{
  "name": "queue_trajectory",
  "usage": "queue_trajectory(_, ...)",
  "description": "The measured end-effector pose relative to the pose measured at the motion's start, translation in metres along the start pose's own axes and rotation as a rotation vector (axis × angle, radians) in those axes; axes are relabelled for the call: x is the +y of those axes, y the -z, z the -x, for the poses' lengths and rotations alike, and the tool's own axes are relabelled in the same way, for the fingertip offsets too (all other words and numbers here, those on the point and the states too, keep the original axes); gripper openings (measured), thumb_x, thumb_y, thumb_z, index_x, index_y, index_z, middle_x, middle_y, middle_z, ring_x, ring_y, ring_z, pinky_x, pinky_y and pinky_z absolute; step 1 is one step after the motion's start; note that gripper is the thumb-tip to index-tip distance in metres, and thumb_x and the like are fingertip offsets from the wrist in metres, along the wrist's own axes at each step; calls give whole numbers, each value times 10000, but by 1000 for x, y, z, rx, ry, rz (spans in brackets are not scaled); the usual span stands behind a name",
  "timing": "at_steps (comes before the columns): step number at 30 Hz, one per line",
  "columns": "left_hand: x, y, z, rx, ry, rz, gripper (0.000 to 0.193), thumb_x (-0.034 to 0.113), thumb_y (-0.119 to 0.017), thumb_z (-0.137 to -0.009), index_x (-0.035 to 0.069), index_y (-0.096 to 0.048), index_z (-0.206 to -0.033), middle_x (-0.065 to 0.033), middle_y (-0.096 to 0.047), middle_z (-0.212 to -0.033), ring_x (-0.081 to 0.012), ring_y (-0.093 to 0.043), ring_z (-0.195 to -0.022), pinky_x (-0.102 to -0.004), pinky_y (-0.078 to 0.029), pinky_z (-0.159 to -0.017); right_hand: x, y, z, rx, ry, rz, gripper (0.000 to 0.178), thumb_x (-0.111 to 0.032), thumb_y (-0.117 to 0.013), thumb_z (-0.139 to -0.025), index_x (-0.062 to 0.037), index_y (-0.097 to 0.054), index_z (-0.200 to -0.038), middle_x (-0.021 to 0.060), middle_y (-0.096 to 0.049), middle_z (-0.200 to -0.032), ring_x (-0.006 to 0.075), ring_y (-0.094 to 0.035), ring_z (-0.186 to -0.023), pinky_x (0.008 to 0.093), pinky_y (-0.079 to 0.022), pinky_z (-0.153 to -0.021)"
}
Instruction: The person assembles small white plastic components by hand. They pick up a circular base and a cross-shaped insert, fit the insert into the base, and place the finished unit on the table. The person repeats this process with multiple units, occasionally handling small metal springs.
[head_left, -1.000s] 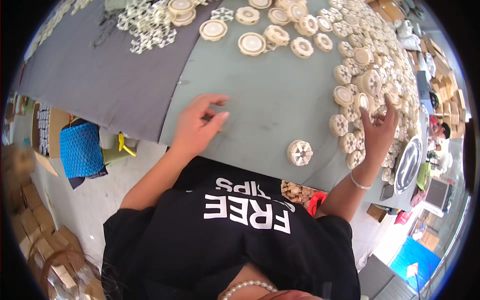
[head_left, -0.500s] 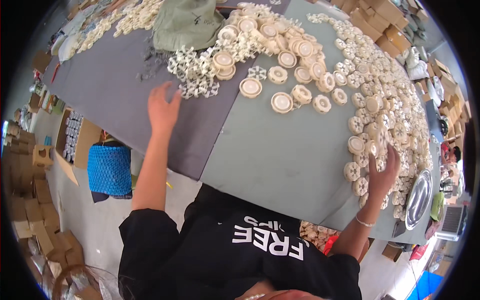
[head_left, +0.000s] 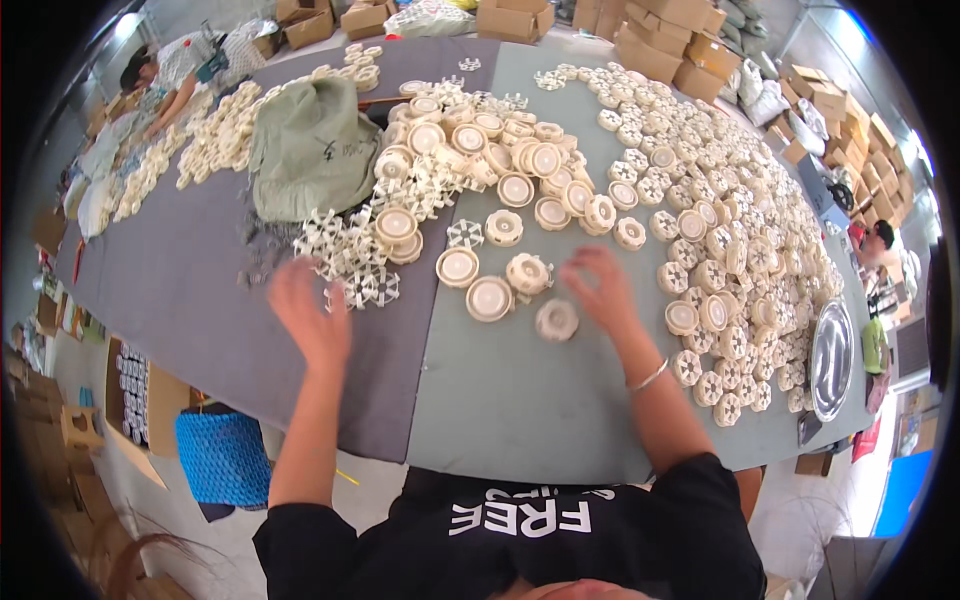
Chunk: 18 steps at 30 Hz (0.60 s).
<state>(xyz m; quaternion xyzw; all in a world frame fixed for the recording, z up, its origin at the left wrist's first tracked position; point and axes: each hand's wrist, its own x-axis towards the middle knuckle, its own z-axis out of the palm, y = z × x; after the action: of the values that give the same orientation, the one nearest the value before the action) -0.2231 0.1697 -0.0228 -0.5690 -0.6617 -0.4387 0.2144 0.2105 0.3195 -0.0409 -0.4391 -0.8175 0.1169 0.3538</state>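
Observation:
My left hand (head_left: 314, 312), fingers apart, is at the near edge of a heap of white spoked plastic pieces (head_left: 345, 245). No piece shows in its grasp. Over the grey-green cloth, my right hand (head_left: 602, 290) hovers with spread fingers, slightly smeared by motion. Just left of it a round cream plastic part (head_left: 556, 320) is blurred, apart from the fingers. Other round cream housings (head_left: 490, 298) lie between my hands, some with a smooth disc face up. Behind them is a larger heap of the same housings (head_left: 470, 138).
Many cream housings with spoked inserts (head_left: 740, 250) spread across the right side. Near them are an oval metal tray (head_left: 832, 360) and, at the back left, a green cloth bag (head_left: 315, 150). Another person (head_left: 175, 105) is at the far left. An open carton (head_left: 150, 400) stands below the left edge.
My right hand has moved left from the right-hand spread of housings to the middle. A blurred round part now shows beside it. My left hand stays by the white pieces; the view has shifted.

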Motion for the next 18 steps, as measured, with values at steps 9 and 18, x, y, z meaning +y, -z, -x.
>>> queue_trajectory(9,129,-30,32,-691,-404,313,799,457,-825,-834,45,-560,-1465,-199,-473,-1548,-451,-358,-1489,-603,-268,-1231,-8,-22,-56,-184,-156,-57,578,-344,-799,-903,-115,-653,-1414,194,-621,-1442,347,-585,-1344,474,-471,-1138)
queue_trajectory(18,136,-35,30,-746,-375,348,831,475,-840,-800,38,-570,-1454,-180,-550,-1452,-417,-488,-1380,-548,-387,-1166,79,16,-94,129,-377,388,476,-379,-789,-907,-127,-735,-1307,149,-623,-1450,367,-590,-1322,478,-485,-1124)
